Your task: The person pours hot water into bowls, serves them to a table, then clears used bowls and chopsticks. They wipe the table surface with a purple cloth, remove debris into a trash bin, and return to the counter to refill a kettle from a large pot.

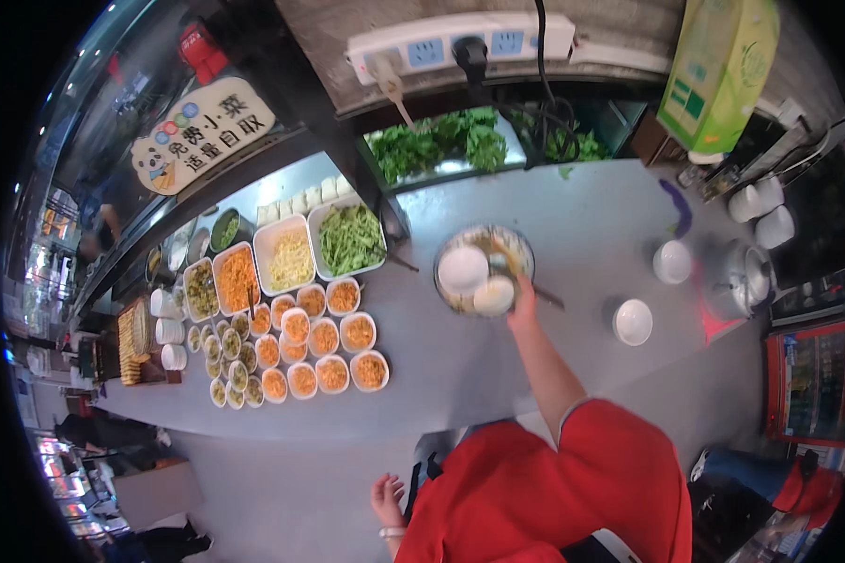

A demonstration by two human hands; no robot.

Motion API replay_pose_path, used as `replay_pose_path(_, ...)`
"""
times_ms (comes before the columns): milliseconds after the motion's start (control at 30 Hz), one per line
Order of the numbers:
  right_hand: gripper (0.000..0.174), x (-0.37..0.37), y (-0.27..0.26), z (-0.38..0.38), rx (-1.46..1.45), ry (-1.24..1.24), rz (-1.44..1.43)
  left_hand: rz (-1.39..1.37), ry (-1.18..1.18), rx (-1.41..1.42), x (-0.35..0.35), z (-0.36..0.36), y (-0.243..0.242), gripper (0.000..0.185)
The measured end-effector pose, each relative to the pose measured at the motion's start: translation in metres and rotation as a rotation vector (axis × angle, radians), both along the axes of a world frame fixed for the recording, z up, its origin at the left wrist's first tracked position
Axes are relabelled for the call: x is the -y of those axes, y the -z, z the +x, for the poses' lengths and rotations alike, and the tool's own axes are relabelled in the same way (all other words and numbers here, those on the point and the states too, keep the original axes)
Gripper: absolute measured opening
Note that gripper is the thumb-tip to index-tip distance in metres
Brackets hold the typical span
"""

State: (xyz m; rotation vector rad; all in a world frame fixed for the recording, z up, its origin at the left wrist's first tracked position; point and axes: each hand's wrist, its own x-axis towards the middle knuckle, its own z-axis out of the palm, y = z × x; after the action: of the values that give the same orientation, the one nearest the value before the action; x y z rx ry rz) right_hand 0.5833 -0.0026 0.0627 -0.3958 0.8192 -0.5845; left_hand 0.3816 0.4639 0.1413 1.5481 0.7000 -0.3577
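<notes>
A large patterned bowl (484,231) stands on the metal counter, with white bowls (463,270) inside it. My right hand (524,304) grips its right rim, next to a smaller pale bowl (494,295); the fingertips are partly hidden. A dark stick-like utensil (551,300) sticks out from under that hand. My left hand (387,490) hangs low beside my red shirt, away from the counter, its fingers loosely bent and holding nothing. Two separate white bowls (633,322) (672,262) stand to the right.
Several small cups of shredded orange food (332,373) crowd the counter's left, before tubs of greens (351,241) and bean sprouts (290,260). A power strip (465,48) hangs above leafy vegetables (443,144). At right are an eggplant (676,205), a metal pot (736,285) and another person (753,485).
</notes>
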Motion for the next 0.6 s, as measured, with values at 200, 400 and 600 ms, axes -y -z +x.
replay_pose_path(200,0.046,0.057,0.067,0.127,-0.004,0.075,0.031,0.070,0.149,-0.010,0.059,-0.025,0.004,0.021)
replay_pose_path(400,0.047,0.043,0.012,0.178,-0.165,0.275,0.071,0.100,0.191,-0.046,0.079,-0.039,0.017,0.020)
replay_pose_path(600,0.049,0.036,0.009,0.165,-0.285,0.061,-0.035,0.052,0.253,-0.050,0.088,-0.030,0.036,0.017)
